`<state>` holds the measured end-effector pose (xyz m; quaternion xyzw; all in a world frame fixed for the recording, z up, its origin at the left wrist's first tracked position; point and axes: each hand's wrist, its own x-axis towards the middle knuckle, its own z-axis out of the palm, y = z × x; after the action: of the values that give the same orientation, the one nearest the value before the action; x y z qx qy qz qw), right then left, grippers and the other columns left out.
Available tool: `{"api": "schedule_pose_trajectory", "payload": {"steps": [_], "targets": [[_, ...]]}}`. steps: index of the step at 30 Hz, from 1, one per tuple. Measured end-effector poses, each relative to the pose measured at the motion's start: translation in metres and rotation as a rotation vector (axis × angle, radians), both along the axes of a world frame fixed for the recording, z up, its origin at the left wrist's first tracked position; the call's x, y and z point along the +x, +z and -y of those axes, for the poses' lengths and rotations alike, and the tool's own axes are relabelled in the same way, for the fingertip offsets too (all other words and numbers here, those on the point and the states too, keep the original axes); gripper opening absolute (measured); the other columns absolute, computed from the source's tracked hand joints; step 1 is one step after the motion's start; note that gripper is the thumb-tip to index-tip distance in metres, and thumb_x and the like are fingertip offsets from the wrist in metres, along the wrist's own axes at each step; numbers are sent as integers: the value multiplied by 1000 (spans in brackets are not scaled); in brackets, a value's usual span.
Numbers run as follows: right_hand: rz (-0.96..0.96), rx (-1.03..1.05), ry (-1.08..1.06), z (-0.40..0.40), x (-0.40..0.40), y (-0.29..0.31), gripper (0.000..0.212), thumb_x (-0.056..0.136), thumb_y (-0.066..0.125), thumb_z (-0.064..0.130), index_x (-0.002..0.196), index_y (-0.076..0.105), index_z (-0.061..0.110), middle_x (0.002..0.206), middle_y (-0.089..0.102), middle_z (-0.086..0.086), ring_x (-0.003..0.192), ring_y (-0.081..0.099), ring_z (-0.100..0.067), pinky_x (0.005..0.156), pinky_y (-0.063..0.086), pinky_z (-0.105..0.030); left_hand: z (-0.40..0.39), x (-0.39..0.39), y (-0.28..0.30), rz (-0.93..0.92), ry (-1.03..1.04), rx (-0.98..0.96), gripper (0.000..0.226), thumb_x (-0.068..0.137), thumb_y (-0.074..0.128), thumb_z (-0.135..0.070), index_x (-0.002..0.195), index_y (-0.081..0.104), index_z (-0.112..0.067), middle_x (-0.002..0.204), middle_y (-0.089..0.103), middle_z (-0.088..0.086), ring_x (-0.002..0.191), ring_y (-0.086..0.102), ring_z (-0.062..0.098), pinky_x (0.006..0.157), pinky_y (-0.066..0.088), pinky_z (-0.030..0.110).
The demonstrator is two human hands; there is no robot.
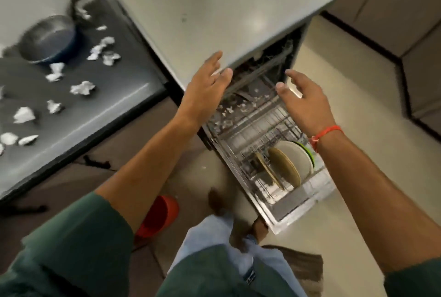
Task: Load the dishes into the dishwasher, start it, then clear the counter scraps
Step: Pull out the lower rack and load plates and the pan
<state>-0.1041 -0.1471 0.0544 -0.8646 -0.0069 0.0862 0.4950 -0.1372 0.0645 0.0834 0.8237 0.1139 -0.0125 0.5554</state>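
Far left of frame: dark counter (100,105) carrying scattered crumpled white scraps (82,88), spread from the lower left edge up toward a metal bowl (47,38) in the upper left; the bowl is motion-blurred. Lower centre: red bin (160,215) on the floor, partly behind the left forearm. Centre: dishwasher (214,22) with pale flat top, its front open and lower rack (274,153) pulled out toward the bottom right. Left hand (205,86) is at the front top edge of the machine, fingers straight and spread, holding nothing; contact with the edge cannot be confirmed. Plates (291,163) stand upright on edge in the near right part of the rack: two tan, one white, a green rim behind. Right hand (303,98) hovers above the rack, fingers loosely spread, empty; red thread (327,133) on the wrist.
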Motion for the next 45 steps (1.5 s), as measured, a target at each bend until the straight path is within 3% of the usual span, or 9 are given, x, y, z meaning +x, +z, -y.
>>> {"api": "schedule_pose_trajectory", "payload": {"steps": [4, 7, 12, 16, 23, 28, 32, 41, 45], "targets": [[45, 26, 253, -76, -5, 53, 48, 98, 58, 46, 144, 51, 33, 151, 49, 6, 139, 43, -13, 111, 37, -28, -79, -59, 47, 93, 251, -31, 56, 105, 52, -33, 157, 33, -25, 149, 50, -5, 137, 43, 0, 111, 40, 23], [117, 49, 441, -152, -17, 92, 47, 99, 58, 44, 144, 52, 32, 152, 47, 9, 141, 41, -11, 116, 35, -34, -143, -110, 71, 126, 429, -39, 54, 105, 52, -31, 156, 35, -27, 155, 44, 1, 139, 44, 4, 107, 39, 21], [198, 68, 695, -279, -54, 121, 46, 97, 60, 43, 141, 55, 32, 147, 51, 13, 138, 45, -9, 117, 35, -32, -233, -193, 93, 171, 686, -37, 54, 102, 58, -36, 152, 41, -30, 152, 47, 5, 117, 59, -2, 104, 44, 27], [194, 113, 866, -374, -96, 128, 45, 95, 63, 44, 138, 57, 34, 146, 54, 8, 133, 48, -8, 114, 38, -32, -301, -251, 103, 193, 853, -30, 55, 100, 60, -36, 151, 45, -26, 149, 51, 11, 132, 55, 16, 99, 45, 26], [94, 109, 1114, -490, -161, 124, 45, 96, 61, 45, 139, 55, 36, 145, 54, 7, 132, 48, -9, 113, 40, -37, -390, -322, 93, 190, 1067, -62, 50, 102, 56, -39, 150, 44, -34, 152, 48, 1, 138, 48, 13, 114, 42, 46], [52, 98, 1238, -559, -184, 116, 44, 96, 62, 44, 138, 57, 35, 135, 60, 10, 109, 60, -4, 103, 49, -34, -422, -350, 83, 169, 1203, -117, 53, 103, 55, -39, 153, 40, -33, 156, 43, 1, 140, 45, 14, 116, 39, 46], [17, 104, 1340, -615, -192, 101, 45, 93, 63, 47, 136, 58, 35, 141, 58, 8, 134, 49, -8, 112, 41, -37, -447, -361, 74, 127, 1303, -235, 54, 103, 55, -39, 153, 38, -32, 155, 44, 0, 136, 50, 17, 114, 41, 45], [-59, 57, 1514, -711, -205, 80, 43, 96, 63, 40, 137, 59, 27, 139, 60, 0, 130, 53, -14, 111, 44, -42, -519, -360, 53, 193, 1511, -725, 50, 104, 53, -37, 150, 40, -23, 147, 51, 10, 126, 59, 24, 107, 46, 44], [-37, -13, 1565, -746, -218, 72, 45, 98, 62, 35, 140, 57, 20, 142, 58, -2, 133, 51, -16, 110, 39, -30, -565, -354, 35, 179, 1533, -828, 51, 103, 53, -38, 150, 41, -20, 148, 50, 11, 131, 55, 26, 99, 48, 41]]}}
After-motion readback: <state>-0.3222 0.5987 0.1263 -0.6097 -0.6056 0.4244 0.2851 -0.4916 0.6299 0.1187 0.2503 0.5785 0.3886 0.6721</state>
